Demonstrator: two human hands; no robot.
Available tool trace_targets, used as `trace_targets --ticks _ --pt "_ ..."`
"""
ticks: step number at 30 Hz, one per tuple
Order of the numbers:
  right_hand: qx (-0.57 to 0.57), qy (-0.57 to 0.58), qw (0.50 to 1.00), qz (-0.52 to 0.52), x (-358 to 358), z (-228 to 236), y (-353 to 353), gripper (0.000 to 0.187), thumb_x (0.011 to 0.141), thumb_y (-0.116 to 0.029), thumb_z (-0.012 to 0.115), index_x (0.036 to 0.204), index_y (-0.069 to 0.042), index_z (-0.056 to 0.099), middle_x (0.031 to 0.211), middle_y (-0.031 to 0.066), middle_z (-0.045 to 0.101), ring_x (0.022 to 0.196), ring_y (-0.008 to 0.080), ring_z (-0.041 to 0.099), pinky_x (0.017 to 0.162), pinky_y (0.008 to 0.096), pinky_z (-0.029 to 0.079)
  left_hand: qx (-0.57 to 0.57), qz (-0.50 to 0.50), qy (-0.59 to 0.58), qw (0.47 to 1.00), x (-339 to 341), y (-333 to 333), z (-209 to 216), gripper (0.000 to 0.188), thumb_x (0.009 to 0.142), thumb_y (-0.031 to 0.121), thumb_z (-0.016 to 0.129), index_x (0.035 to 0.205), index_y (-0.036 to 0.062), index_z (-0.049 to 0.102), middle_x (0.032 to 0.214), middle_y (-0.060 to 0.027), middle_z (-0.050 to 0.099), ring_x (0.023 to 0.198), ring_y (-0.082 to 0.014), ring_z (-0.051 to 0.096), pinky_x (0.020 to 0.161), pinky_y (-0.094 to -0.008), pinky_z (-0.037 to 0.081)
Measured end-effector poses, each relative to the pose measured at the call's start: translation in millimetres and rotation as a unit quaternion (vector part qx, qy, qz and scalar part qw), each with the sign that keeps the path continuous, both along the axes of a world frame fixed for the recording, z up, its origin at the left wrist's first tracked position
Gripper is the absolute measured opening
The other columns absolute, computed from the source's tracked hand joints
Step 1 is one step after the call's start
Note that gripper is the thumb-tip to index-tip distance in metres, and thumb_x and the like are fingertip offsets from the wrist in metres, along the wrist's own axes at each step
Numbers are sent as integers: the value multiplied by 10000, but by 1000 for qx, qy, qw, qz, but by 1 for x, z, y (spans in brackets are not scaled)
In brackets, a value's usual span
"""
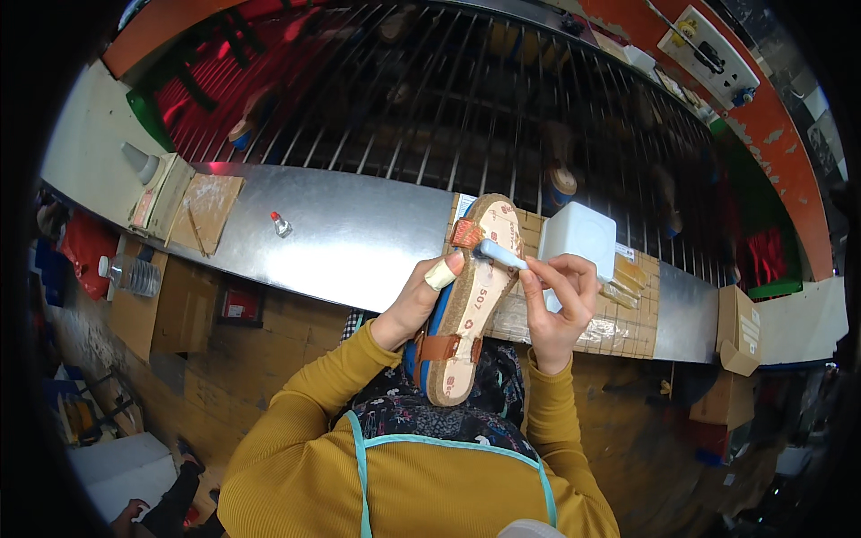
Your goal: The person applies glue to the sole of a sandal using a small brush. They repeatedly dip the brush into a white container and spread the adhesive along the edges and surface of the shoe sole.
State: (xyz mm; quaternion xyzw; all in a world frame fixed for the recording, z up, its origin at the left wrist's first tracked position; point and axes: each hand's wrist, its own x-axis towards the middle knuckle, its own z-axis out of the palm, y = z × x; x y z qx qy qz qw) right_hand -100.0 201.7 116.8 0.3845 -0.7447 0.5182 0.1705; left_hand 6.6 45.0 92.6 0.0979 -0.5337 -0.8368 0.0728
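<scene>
My left hand (420,300) grips an upturned sandal (475,314) by its left edge, with pale tape wrapped round the thumb. The sandal has a beige insole board, a cork-coloured rim, brown straps folded over its underside and blue along the left side. My right hand (563,291) pinches the end of what looks like a small brush with a pale blue handle (502,255). Its dark tip meets the sandal beside the upper strap. The tip's contact point is partly hidden.
A white square container (578,240) stands on a plastic-covered cardboard mat (628,327) to the right. Left on the metal ledge (332,215) lies a small red-capped bottle (281,224). Beyond, shoes (560,179) sit on a conveyor of metal rods (430,117). A cardboard box (739,330) is far right.
</scene>
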Motion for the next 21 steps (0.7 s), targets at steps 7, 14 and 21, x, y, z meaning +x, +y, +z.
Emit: trace_targets --ticks 7,14,21 --pt "-20 -30 997 65 1 -18 8 153 783 19 752 934 13 729 943 66 547 808 152 559 681 250 467 13 -9 -10 1000 -5 -2 -1 696 964 586 400 1309 -8 510 1138 -127 640 969 -157 656 820 -276 549" --pt "-43 -23 999 22 11 -25 10 228 704 -62 807 927 -92 767 866 34 589 770 155 540 778 295 340 25 -18 -8 999 -12 -5 1 719 966 587 390 1380 0 438 1235 -148 595 1066 -180 627 889 -293 533" --pt "-23 20 999 18 15 -22 9 254 692 -70 813 938 -116 769 859 22 602 748 144 521 762 314 300 27 -10 24 999 -24 -16 -5 733 966 587 384 1405 1 409 1288 -167 570 1106 -194 616 924 -301 525"
